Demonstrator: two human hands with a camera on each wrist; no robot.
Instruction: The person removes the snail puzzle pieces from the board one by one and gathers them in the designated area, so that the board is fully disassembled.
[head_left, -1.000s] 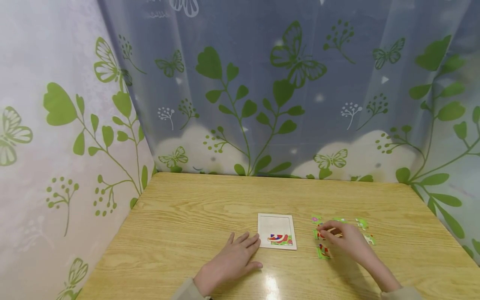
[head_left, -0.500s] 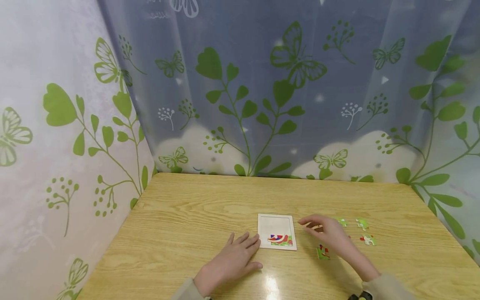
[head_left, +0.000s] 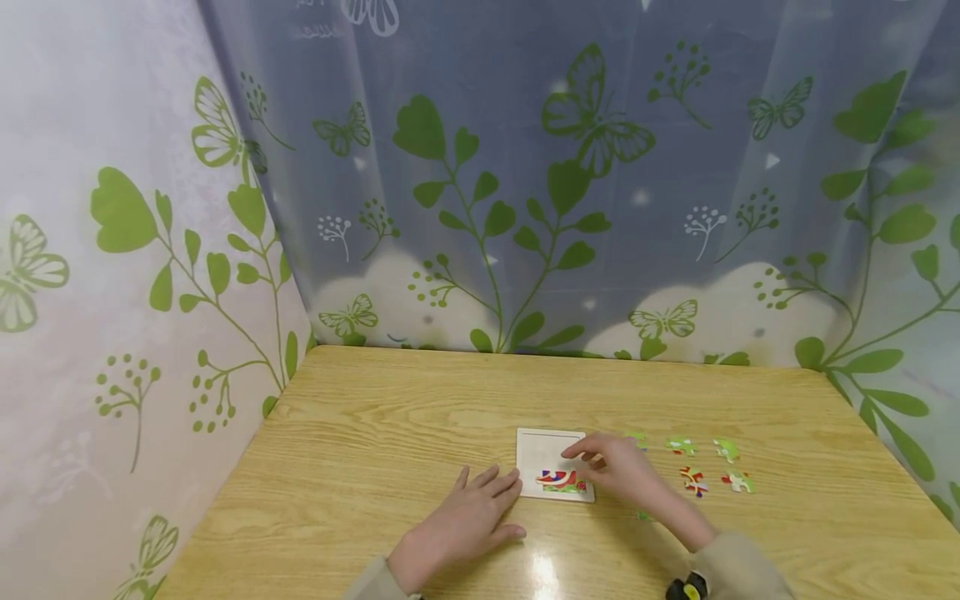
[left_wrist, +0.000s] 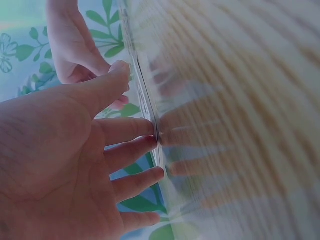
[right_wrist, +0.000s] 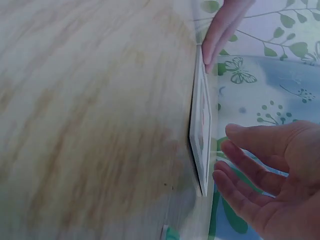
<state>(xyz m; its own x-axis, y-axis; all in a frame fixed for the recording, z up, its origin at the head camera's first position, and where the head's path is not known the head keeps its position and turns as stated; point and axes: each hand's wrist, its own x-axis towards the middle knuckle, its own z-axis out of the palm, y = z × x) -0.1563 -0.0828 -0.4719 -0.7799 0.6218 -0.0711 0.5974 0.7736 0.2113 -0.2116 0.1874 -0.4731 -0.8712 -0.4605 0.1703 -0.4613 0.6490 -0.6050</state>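
Note:
A pale puzzle board [head_left: 536,454] lies on the table in the head view, with joined red, blue and green puzzle pieces [head_left: 558,481] along its lower right part. My left hand [head_left: 468,517] rests palm down with spread fingers, fingertips at the board's left edge; the left wrist view shows those fingers [left_wrist: 132,150] straight. Over the board's right side is my right hand [head_left: 611,467], thumb and fingers bent towards each other. In the right wrist view the thumb [right_wrist: 250,134] and index fingertip are close together; I cannot tell whether a piece is between them.
Several loose puzzle pieces lie right of the board, among them a red one [head_left: 693,482], a green one [head_left: 725,450] and a white-green one [head_left: 738,482]. My right forearm partly covers another piece. A printed curtain [head_left: 480,208] stands behind the wooden table [head_left: 397,417].
My right hand has moved left from the loose pieces to over the board, uncovering the red piece in the middle. My left hand has stayed in place.

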